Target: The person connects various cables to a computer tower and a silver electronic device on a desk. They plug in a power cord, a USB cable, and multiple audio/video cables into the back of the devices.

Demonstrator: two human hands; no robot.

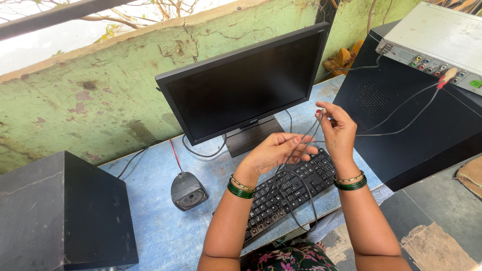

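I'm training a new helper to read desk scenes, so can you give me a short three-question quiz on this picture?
1. True or false: both hands, the left hand and the right hand, hold the thin grey cable above the black keyboard.
2. What stands left of the keyboard on the blue table? A) a mug B) a small dark speaker C) a lamp
3. Fill in: the monitor screen is ____ (lit or dark).

Key: 1 true; 2 B; 3 dark. The right hand's grip pinches the cable near its plug ends; loops hang down over the keyboard.
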